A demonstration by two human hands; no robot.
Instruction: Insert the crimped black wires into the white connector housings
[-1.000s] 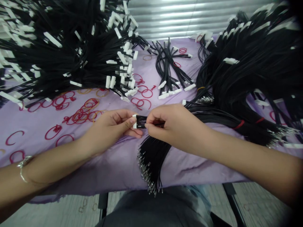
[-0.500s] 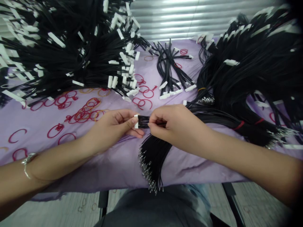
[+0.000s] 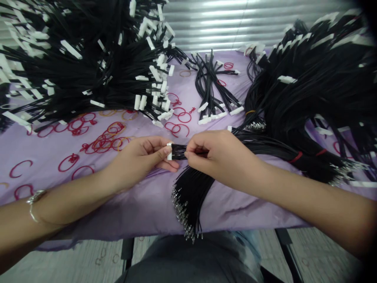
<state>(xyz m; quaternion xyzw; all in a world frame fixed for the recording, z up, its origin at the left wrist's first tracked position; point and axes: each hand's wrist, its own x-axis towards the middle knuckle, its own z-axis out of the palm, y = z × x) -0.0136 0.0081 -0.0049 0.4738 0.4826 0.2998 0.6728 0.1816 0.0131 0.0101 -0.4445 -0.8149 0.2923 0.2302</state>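
My left hand (image 3: 149, 154) pinches a white connector housing (image 3: 169, 151) between thumb and fingers. Several black wires (image 3: 178, 151) run from the housing's right side to my right hand (image 3: 212, 152), whose thumb and forefinger are closed on them close to the housing. The exact fingertip contact on the wires is partly hidden. Beneath and in front of my right hand, a bundle of loose black wires (image 3: 196, 192) fans out, with bare metal terminals (image 3: 184, 214) at its ends.
A large heap of black cables with white connectors (image 3: 88, 67) lies at the left. More cable bundles (image 3: 318, 86) pile up at the right. A small group of cables (image 3: 210, 84) sits between them. Red rubber bands (image 3: 103, 143) are scattered over the purple cloth (image 3: 141, 208).
Both hands keep nearly the same position and the same hold on the connector and wires. The view has shifted very slightly.
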